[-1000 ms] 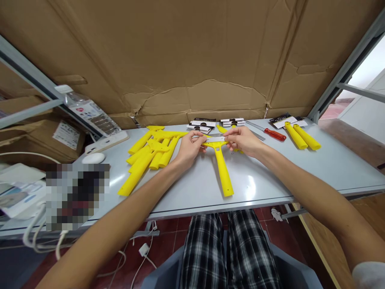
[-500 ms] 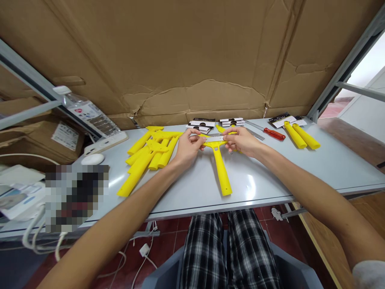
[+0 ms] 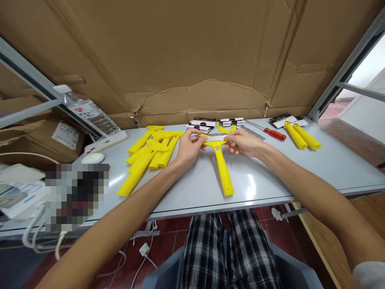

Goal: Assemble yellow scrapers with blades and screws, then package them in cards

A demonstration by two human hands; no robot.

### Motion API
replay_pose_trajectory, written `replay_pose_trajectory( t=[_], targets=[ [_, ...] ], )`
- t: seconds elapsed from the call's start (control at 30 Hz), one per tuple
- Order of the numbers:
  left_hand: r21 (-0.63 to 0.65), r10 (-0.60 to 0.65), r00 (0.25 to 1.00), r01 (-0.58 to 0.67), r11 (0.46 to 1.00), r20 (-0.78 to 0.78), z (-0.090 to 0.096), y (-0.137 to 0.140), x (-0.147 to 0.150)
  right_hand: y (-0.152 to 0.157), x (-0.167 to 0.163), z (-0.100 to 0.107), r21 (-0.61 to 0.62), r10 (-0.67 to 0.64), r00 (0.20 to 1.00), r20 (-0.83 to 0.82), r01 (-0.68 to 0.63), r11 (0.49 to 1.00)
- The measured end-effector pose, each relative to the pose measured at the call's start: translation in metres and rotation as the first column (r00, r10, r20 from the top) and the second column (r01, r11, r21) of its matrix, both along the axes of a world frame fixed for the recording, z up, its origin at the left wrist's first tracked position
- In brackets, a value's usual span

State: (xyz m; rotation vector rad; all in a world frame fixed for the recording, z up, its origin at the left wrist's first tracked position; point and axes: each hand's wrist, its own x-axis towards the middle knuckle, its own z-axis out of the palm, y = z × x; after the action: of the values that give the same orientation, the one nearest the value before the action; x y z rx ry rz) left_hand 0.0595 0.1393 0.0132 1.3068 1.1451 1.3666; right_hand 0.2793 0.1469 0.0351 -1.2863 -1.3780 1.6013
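Between my hands is a yellow T-shaped scraper handle (image 3: 223,172), its grip pointing toward me. A flat metal blade (image 3: 215,138) lies across its head. My left hand (image 3: 190,145) pinches the left end of the head and blade between thumb and fingers. At the other end, my right hand (image 3: 241,142) is closed on the blade and head, thumb on top. Fingertips hide both ends of the blade. Several more yellow handles (image 3: 136,173) are heaped left of my left hand. Just behind my right hand lies another yellow piece (image 3: 222,129), partly hidden.
A red-handled screwdriver (image 3: 274,134) and a metal strip (image 3: 252,133) lie right of my hands. Two yellow grips (image 3: 296,135) rest farther right, by black-and-white cards (image 3: 283,120). Stacked card packets (image 3: 202,124) stand at the back. A power strip (image 3: 106,142) and bottle (image 3: 90,114) are left.
The scraper handle's lower end has swung very slightly right. My right hand's fingers have shifted a little at the blade's right end; my left hand keeps its hold.
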Motion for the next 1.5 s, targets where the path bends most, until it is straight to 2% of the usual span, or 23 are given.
replay_pose_trajectory(
  t=[0.1, 0.23, 0.33, 0.43, 0.6, 0.8, 0.97, 1.17, 1.3, 1.37, 1.5],
  targets=[
    [-0.168, -0.036, 0.993, 0.055, 0.984, 0.114, 0.0, 0.002, 0.001, 0.002, 0.0, -0.002, 0.03, -0.005, 1.0, -0.025, 0.005, 1.0],
    [-0.356, -0.185, 0.968, 0.235, 0.904, 0.168, 0.003, 0.001, 0.001, 0.001, 0.0, -0.003, 0.05, 0.001, 0.999, -0.051, 0.001, 0.999],
    [-0.372, -0.223, 0.949, 0.294, 0.88, 0.222, 0.006, -0.005, 0.002, -0.005, -0.004, 0.0, 0.074, -0.003, 0.997, -0.08, 0.009, 0.997],
    [-0.319, -0.249, 0.927, 0.335, 0.887, 0.282, 0.006, -0.014, 0.007, -0.017, -0.014, 0.004, 0.108, -0.005, 0.994, -0.106, 0.016, 0.994],
    [-0.273, -0.152, 0.95, 0.228, 0.935, 0.273, 0.002, -0.025, 0.017, -0.031, -0.028, 0.008, 0.096, -0.013, 0.994, -0.113, 0.023, 0.995],
    [-0.352, -0.078, 0.955, 0.18, 0.919, 0.285, 0.007, -0.029, 0.022, -0.034, -0.03, 0.007, 0.085, -0.001, 0.997, -0.084, 0.008, 0.996],
    [-0.32, -0.034, 0.97, 0.112, 0.941, 0.239, 0.012, -0.032, 0.024, -0.035, -0.033, 0.004, 0.054, 0.005, 0.999, -0.051, -0.002, 0.999],
    [-0.322, 0.022, 0.98, 0.044, 0.946, 0.2, 0.013, -0.033, 0.026, -0.027, -0.032, -0.001, -0.049, 0.017, 0.997, -0.078, -0.021, 0.999],
    [-0.369, 0.058, 0.98, 0.017, 0.929, 0.193, 0.014, -0.033, 0.028, -0.021, -0.027, -0.001, 0.025, -0.094, 0.995, -0.035, 0.095, 0.995],
    [-0.366, 0.064, 0.98, 0.011, 0.931, 0.19, 0.013, -0.032, 0.028, -0.02, -0.025, -0.001, 0.05, -0.075, 0.997, -0.031, 0.076, 0.996],
    [-0.338, 0.042, 0.981, 0.025, 0.941, 0.19, 0.011, -0.031, 0.028, -0.022, -0.027, -0.002, -0.009, -0.01, 0.999, -0.049, 0.01, 1.0]
  ],
)
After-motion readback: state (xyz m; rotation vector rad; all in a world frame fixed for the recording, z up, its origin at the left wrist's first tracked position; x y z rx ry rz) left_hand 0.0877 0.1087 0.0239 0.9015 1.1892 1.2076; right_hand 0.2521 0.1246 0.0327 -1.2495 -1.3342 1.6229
